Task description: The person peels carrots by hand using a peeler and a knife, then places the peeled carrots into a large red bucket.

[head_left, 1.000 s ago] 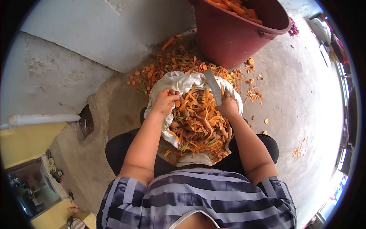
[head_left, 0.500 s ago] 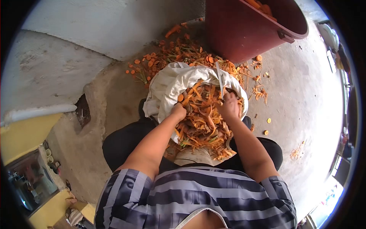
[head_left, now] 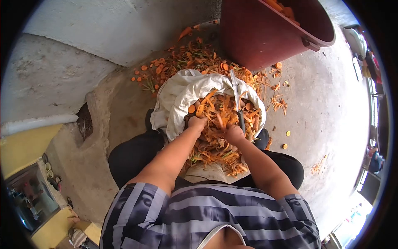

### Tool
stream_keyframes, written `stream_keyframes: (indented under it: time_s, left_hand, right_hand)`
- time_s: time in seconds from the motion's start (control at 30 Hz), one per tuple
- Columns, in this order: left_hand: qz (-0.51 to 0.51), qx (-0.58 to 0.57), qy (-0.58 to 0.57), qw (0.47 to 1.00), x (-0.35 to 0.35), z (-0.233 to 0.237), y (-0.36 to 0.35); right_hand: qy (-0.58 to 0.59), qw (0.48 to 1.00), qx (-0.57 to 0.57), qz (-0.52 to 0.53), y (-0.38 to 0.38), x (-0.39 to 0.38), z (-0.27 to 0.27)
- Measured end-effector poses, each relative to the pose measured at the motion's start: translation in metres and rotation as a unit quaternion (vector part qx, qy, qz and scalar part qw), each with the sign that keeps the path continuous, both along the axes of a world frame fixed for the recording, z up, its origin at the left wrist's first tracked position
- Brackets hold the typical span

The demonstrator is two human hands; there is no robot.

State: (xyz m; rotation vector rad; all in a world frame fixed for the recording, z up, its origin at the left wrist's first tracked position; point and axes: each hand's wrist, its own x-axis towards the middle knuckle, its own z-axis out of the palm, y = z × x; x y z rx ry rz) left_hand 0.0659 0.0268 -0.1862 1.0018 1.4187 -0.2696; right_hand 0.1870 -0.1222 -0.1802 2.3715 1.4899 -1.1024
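A white sack [head_left: 182, 99] with its rim rolled down stands between my knees, filled with carrot peelings [head_left: 219, 110]. My left hand [head_left: 197, 124] is closed among the peelings at the sack's left side; what its fingers hold is hidden. To its right, my right hand [head_left: 234, 135] is closed too, low over the peelings, its fingertips out of sight. Just right of that hand lies a knife [head_left: 241, 120], black handle on the peelings and blade pointing away over the far rim. A cut carrot piece [head_left: 191, 108] rests near the left rim.
A large dark red bucket [head_left: 269, 37] holding carrots [head_left: 286, 11] stands beyond the sack. Scattered carrot scraps [head_left: 186, 58] and slices cover the floor behind the sack. A pale wall [head_left: 103, 29] rises at the far left; more slices [head_left: 285, 146] lie at right.
My right hand has moved left and nearer to me, away from the knife, whose black handle now shows. My left hand has shifted slightly right. The view has moved slightly.
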Motion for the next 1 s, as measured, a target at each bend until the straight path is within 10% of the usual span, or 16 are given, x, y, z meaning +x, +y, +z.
stream_keyframes:
  time_s: [0.17,0.27,0.47,0.6,0.8,1.0]
  left_hand:
    - [0.165,-0.18,-0.099,0.965,0.0,0.039,0.015]
    - [0.169,-0.143,-0.074,0.972,0.009,0.116,0.013]
    - [0.073,-0.202,-0.29,0.933,-0.01,0.216,0.025]
    - [0.065,-0.21,-0.391,0.894,-0.015,0.241,0.026]
    - [0.112,-0.225,-0.404,0.88,0.0,0.235,0.014]
    - [0.132,-0.267,-0.41,0.862,0.005,0.225,0.0]
  right_hand:
    - [-0.037,0.995,0.074,0.053,0.021,0.026,0.074]
    - [-0.036,0.992,0.1,-0.072,0.023,0.039,0.08]
    - [0.093,0.93,0.259,-0.245,0.025,0.042,0.258]
    - [0.242,0.771,0.488,-0.329,0.016,0.057,0.267]
    - [0.44,0.537,0.505,-0.513,0.026,0.079,0.251]
    - [0.506,0.613,0.474,-0.379,0.047,0.028,0.248]
